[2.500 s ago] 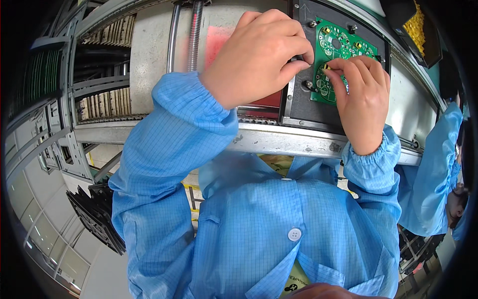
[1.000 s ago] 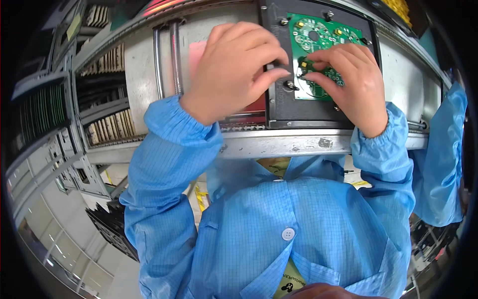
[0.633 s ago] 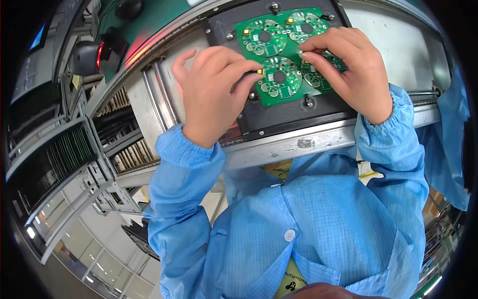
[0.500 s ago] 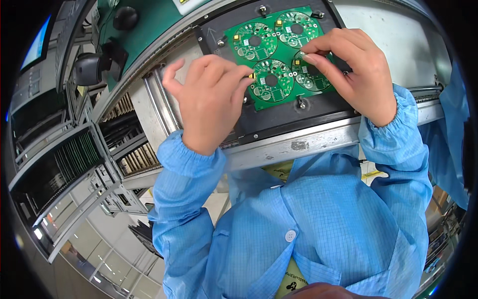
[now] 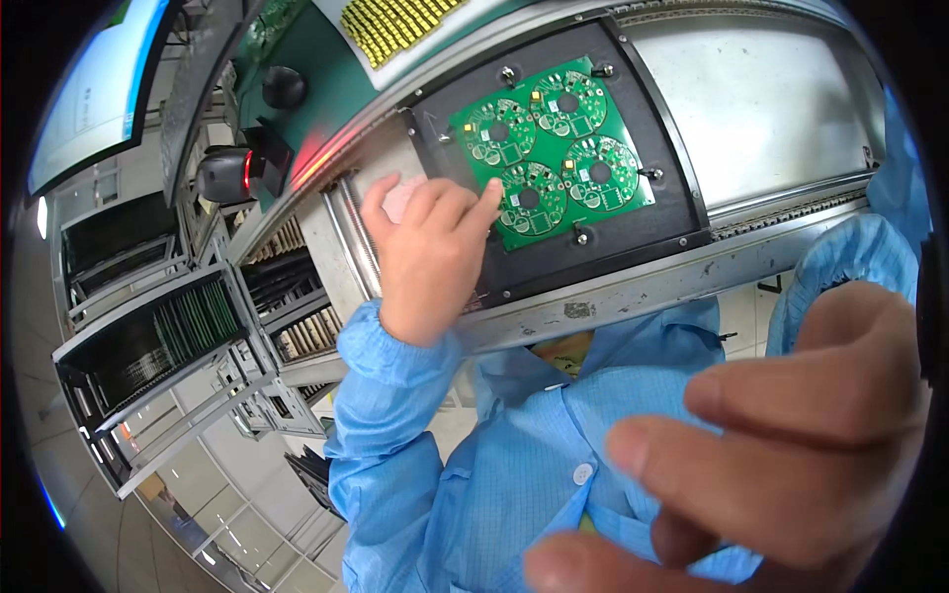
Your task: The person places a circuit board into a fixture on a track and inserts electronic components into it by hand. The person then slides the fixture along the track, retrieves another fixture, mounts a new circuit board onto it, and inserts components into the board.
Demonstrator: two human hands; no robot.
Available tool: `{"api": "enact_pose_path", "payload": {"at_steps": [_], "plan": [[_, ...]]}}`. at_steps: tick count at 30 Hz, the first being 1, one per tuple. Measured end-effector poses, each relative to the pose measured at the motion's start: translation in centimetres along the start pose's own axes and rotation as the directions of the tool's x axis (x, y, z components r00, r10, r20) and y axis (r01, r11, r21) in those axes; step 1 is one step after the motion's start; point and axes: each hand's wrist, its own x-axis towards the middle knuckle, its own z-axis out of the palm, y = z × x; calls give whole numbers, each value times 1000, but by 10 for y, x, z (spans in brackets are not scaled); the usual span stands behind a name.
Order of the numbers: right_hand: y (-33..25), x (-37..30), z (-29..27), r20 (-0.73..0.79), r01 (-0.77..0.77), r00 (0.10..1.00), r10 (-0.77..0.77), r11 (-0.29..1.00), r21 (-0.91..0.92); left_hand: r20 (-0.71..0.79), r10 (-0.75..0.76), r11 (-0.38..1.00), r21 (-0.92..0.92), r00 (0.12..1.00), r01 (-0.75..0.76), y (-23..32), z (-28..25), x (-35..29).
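Observation:
A green circuit board panel (image 5: 547,148) with several round boards lies on a black fixture plate (image 5: 652,222), held by small clips at its edges. Small square yellow components (image 5: 568,165) sit on the round boards. My left hand (image 5: 435,242) reaches over the panel's left edge, its fingertips together on the near left round board, at the spot where its yellow component would show. Whatever is between those fingertips is hidden. Close to the camera, my right hand (image 5: 791,435) is raised away from the panel, fingers bent and apart, with nothing visible in it.
Metal conveyor rails (image 5: 583,306) run before and behind the plate. Beyond, a white tray of yellow components (image 5: 390,30) stands on a green mat beside a black mouse (image 5: 284,87) and a scanner (image 5: 225,174) lit red. At left are a monitor (image 5: 94,99) and a board rack (image 5: 193,321).
My right hand has left the near right round board and come up toward the camera. My left hand stays at the panel's left edge. The view has shifted, and the scanner now glows red.

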Motion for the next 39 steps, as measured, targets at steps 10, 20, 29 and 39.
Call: {"api": "enact_pose_path", "payload": {"at_steps": [10, 20, 29, 39], "plan": [[-60, -49, -55, -110, 178, 980, -167, 979, 102, -238, -308, 898, -394, 921, 198, 3, -18, -31], [-72, 73, 7, -121, 268, 960, -251, 950, 160, -220, -313, 831, -535, 924, 154, 6, -29, -41], [-42, 114, 1, -134, 263, 960, -248, 959, 108, -201, -260, 807, -583, 945, 98, 1, -31, -13], [-40, 120, 3, -112, 277, 958, -263, 951, 135, -180, -255, 774, -627, 950, 89, 2, -32, -6]]}}
